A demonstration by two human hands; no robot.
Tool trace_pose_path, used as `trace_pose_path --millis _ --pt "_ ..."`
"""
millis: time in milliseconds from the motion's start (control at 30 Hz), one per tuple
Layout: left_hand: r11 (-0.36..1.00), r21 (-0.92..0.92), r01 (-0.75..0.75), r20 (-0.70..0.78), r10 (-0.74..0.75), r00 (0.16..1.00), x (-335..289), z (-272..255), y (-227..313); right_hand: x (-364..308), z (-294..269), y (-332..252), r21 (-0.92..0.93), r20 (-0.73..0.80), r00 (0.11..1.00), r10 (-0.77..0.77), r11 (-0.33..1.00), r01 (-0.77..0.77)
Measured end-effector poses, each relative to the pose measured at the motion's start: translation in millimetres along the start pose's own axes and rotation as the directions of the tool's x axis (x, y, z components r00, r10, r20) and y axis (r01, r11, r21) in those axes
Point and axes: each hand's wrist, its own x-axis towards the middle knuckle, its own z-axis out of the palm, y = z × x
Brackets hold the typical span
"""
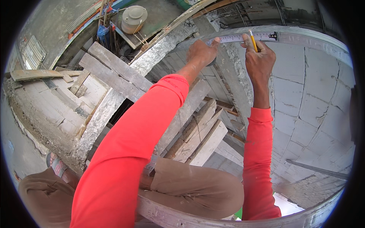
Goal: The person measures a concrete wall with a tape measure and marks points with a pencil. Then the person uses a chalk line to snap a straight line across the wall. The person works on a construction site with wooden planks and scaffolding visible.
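Note:
A white tape measure blade (232, 38) is stretched along a long grey bar (311, 41) at the far side, its dark end tip toward the right. My left hand (201, 52) is closed at the blade's left end, thumb pressed on it; a bit of a dark case shows beneath the hand. A yellow pencil (253, 41) stands tilted in the fingers of my right hand (260, 59). That hand's thumb lies against the blade, close to the pencil. Both arms reach forward in red sleeves.
Weathered planks (114, 70) and rough timbers (197, 133) lie below, over gaps. A grey block wall (319, 98) stands at right. Another curved bar (182, 214) runs along the near edge by my bent knee. A round tank (134, 18) and a blue bag (102, 32) are farther down.

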Motion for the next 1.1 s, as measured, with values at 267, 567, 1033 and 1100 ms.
trace_pose_path --millis 267,567,1033,1100 --pt "0.995 -0.045 0.087 0.085 -0.083 0.993 -5.6 -5.5 8.5 -0.3 -1.9 -3.4 0.061 -0.013 0.999 0.041 0.997 -0.040" --pt "0.995 0.005 0.099 0.072 -0.099 0.993 -6.1 -5.2 10.1 -0.5 -13.1 -14.2 0.041 0.000 0.995 0.101 0.994 -0.101" --pt "0.994 -0.063 0.091 0.152 -0.081 0.985 -11.2 -14.1 9.9 -6.4 -18.3 -9.2 0.014 -0.015 0.997 0.072 0.997 -0.072" --pt "0.993 -0.071 0.092 0.159 -0.080 0.984 -11.5 -15.1 10.7 -6.5 -18.7 -9.3 0.021 -0.010 0.997 0.078 0.997 -0.078"
